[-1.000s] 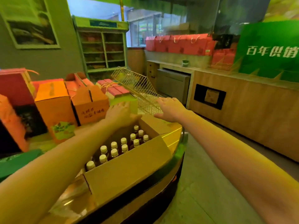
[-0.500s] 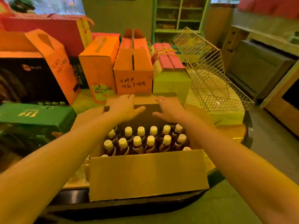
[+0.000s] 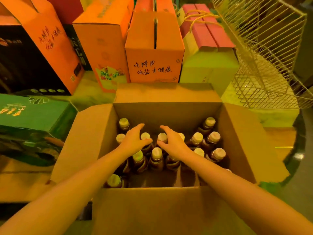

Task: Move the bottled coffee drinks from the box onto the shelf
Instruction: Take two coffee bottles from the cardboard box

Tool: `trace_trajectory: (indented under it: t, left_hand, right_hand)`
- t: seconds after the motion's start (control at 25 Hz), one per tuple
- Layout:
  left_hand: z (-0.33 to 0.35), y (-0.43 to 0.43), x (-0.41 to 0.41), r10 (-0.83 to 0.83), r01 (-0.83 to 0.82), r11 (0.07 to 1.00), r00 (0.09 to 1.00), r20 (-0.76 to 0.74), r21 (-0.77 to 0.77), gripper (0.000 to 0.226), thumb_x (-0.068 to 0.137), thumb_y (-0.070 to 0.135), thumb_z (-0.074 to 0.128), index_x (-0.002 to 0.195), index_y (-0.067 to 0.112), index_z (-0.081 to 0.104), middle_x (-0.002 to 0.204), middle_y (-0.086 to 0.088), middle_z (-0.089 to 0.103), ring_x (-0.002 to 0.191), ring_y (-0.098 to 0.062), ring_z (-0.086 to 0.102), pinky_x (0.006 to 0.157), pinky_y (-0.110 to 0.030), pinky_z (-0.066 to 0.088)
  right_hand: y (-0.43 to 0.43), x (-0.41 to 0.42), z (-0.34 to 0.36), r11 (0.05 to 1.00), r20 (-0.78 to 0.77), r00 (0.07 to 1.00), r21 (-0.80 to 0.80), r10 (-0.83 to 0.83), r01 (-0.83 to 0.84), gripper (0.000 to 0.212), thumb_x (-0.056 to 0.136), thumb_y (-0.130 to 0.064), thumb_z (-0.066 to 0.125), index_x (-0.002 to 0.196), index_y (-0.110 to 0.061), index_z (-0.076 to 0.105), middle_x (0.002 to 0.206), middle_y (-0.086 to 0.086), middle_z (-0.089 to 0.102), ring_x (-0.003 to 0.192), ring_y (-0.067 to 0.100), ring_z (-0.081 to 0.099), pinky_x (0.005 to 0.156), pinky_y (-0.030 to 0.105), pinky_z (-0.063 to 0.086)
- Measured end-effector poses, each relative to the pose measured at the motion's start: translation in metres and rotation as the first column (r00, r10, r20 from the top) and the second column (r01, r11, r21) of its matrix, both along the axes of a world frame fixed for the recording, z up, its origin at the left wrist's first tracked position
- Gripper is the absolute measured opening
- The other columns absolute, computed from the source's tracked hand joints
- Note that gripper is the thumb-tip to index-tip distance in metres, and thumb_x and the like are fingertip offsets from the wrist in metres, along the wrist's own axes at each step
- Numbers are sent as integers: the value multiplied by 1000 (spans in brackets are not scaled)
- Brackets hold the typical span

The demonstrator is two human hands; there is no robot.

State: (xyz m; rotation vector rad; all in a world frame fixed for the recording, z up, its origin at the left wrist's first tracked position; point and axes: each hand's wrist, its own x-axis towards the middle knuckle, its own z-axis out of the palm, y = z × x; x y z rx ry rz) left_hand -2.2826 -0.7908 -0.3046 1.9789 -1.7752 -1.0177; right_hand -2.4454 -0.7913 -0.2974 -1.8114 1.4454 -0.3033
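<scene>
An open cardboard box (image 3: 81,143) stands right in front of me with its four flaps folded out. Inside stand several dark bottled coffee drinks (image 3: 214,138) with pale caps, upright and packed close. My left hand (image 3: 133,141) hovers over the bottles left of the box's middle, fingers spread and relaxed, thumb near one cap. My right hand (image 3: 171,141) hovers beside it, over the middle bottles, fingers likewise spread. Neither hand grips a bottle. No shelf is in view.
Orange cartons (image 3: 154,48) stand in a row behind the box, with a pink and yellow carton (image 3: 208,65) to their right. A green flat box (image 3: 32,114) lies at the left. A tilted wire basket (image 3: 264,53) fills the right rear.
Both hands left the far flap and came down inside the box, over the bottle caps. My head has tipped down and come closer, so the box fills the view.
</scene>
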Motion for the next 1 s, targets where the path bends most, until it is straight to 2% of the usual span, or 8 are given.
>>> trace_trajectory:
  t: [0.16,0.28,0.4,0.56,0.68,0.8,0.88,1.0]
  left_hand:
    - [-22,-11,4,146,-105,981,955,-259,166,69,72,24,78,133,13,48,136,-7,52,125,-21,48,101,-35,41]
    - [-29,-13,2,71,-41,986,980,-185,162,61,68,20,81,123,16,57,125,-3,59,118,-19,52,93,-30,42]
    - [-33,-13,3,88,-69,989,986,-145,128,55,68,10,80,119,15,60,121,-3,62,116,-18,54,90,-25,39]
    - [-36,-16,8,144,-99,973,966,-213,209,57,67,7,80,121,15,61,118,-3,64,115,-18,55,93,-28,42]
    - [-35,-21,11,134,-67,956,967,-219,287,63,64,4,82,122,15,60,118,-5,65,116,-19,54,98,-34,43]
    - [-35,-23,11,74,-32,965,985,-154,262,55,64,5,82,115,15,64,112,-4,67,110,-19,57,97,-37,45]
    - [-36,-22,12,68,-24,971,982,-176,238,46,66,7,81,109,16,66,105,-3,69,106,-19,61,96,-38,47]
    - [-29,-15,11,-1,26,990,984,-176,136,39,70,10,79,106,15,66,101,1,68,100,-14,60,86,-29,45]
  right_hand:
    - [-11,-4,-19,999,-16,1000,32,14,-13,62,88,-19,62,142,-11,31,145,7,41,127,23,46,101,29,36]
    - [-28,-9,-24,988,-50,994,123,100,-93,60,84,-19,67,137,-11,40,140,7,46,127,23,46,101,32,37]
    - [-40,-15,-25,958,-44,980,224,194,-179,53,84,-15,68,132,-11,46,134,5,50,125,19,46,99,27,37]
    - [-42,-14,-29,951,12,990,276,139,-137,48,82,-13,70,127,-12,53,124,-1,57,117,13,51,90,20,37]
    - [-40,-12,-35,959,35,997,273,73,-80,48,78,-12,74,123,-10,58,124,5,61,117,17,53,97,28,40]
    - [-37,-11,-34,971,54,998,237,32,-44,42,75,-10,75,115,-6,63,117,7,65,112,19,57,97,32,43]
    - [-34,-11,-33,978,79,997,203,20,-36,37,75,-11,76,110,-4,65,111,8,67,107,19,59,97,36,45]
    - [-28,-11,-26,991,127,992,127,26,-42,34,75,-14,76,106,-5,66,108,7,68,103,18,61,95,38,47]
